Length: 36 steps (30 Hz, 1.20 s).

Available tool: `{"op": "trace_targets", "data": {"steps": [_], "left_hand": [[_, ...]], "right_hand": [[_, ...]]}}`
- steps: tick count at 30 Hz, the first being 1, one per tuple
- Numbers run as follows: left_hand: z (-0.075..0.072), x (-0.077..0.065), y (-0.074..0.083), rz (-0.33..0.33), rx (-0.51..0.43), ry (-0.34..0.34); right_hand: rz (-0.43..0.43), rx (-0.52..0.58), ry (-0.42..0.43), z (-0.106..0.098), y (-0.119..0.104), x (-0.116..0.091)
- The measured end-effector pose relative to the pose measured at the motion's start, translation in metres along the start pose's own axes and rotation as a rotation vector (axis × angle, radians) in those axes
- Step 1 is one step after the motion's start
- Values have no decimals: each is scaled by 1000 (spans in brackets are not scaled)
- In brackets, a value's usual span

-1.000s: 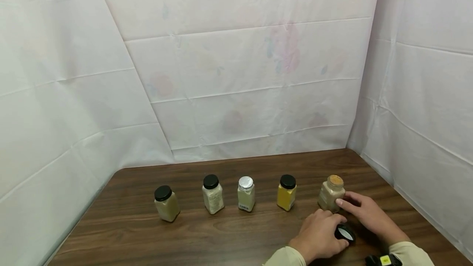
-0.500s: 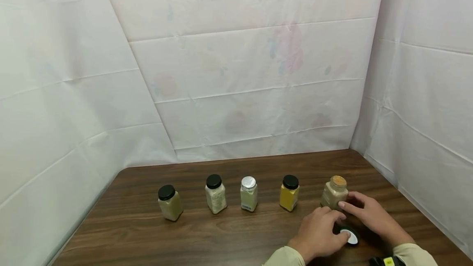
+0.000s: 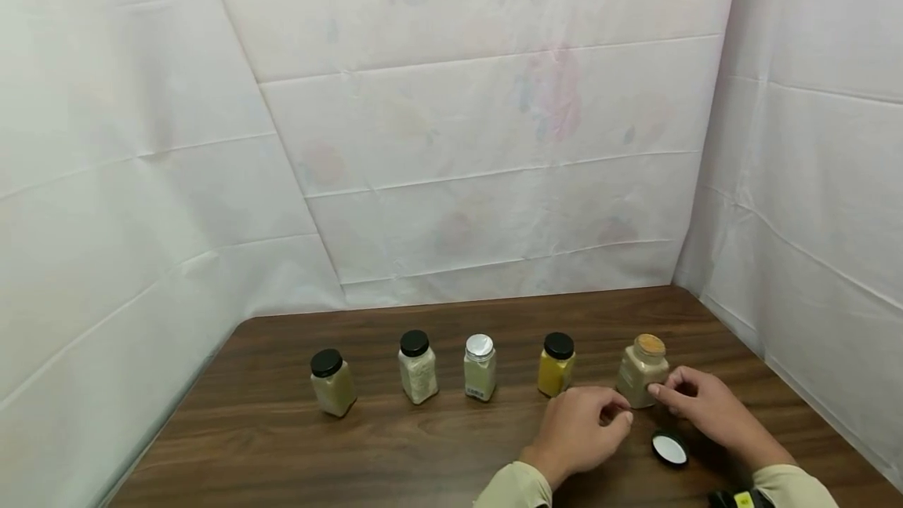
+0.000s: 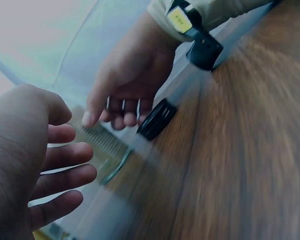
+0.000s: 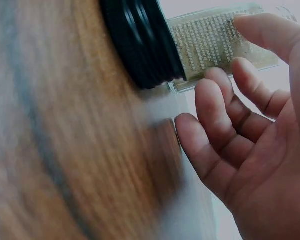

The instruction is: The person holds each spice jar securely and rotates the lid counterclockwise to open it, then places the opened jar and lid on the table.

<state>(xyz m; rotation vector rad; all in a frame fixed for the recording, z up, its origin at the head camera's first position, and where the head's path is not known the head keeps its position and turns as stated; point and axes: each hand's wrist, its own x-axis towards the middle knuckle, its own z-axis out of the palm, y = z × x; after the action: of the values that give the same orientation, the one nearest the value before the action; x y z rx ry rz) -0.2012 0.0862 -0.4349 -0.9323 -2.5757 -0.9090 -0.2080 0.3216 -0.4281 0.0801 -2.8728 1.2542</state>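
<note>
Right hand (image 3: pixel 712 410) pinches a clear, tan-filled, orange-topped jar (image 3: pixel 639 376) near the table's right edge (image 3: pixel 737 353); the left hand (image 3: pixel 574 426) has fingers loosely apart.

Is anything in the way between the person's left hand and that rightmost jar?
Nothing visible stands between the left hand and the rightmost jar. The loose lid lies nearer the camera, outside that gap, and the right hand is at the jar's right side.
</note>
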Motion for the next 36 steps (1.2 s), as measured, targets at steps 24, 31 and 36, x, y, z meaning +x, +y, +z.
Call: {"op": "trace_targets", "data": {"steps": [24, 31, 36], "left_hand": [[-28, -22, -48, -159, -277, 179], [-32, -21, -57, -172, -222, 325], [-33, -20, -61, -163, -216, 399]], "right_hand": [[-53, -25, -96, 2, -14, -4], [-158, -59, -149, 4, -21, -5], [-201, -64, -193, 12, -24, -4]]}}
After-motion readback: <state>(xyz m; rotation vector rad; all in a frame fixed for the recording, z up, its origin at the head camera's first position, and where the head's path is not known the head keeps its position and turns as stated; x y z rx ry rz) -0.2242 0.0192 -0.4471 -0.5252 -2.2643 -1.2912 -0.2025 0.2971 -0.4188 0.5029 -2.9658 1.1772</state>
